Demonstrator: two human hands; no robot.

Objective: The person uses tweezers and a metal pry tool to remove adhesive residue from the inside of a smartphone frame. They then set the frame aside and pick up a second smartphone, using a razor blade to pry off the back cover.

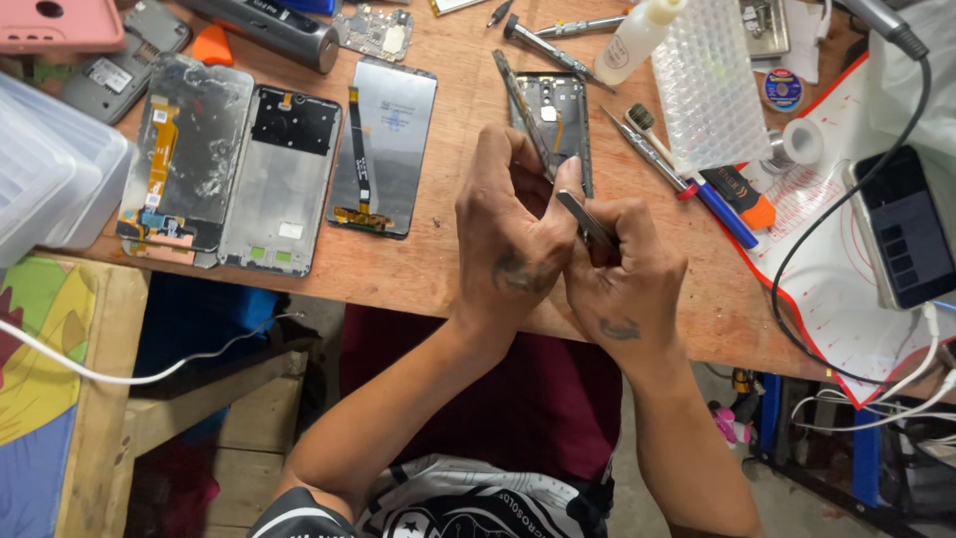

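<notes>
Both hands sit pressed together near the counter's [438, 274] front edge: my left hand [513, 234] grips a thin phone frame [526, 112] standing on edge, my right hand [625, 274] pinches metal tweezers [586, 219] against it. Beyond them lies a phone housing [566, 110]; screen panels [383, 144] lie left, screwdrivers [722, 204] right, with bare wood between.

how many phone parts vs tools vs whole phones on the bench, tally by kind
Loose phone panels and frames left of the hands: 3
Phone frame held by left hand and right hand: 1
Tweezers: 1
Screwdrivers: 1
Whole phones: 1
Total: 7
</notes>
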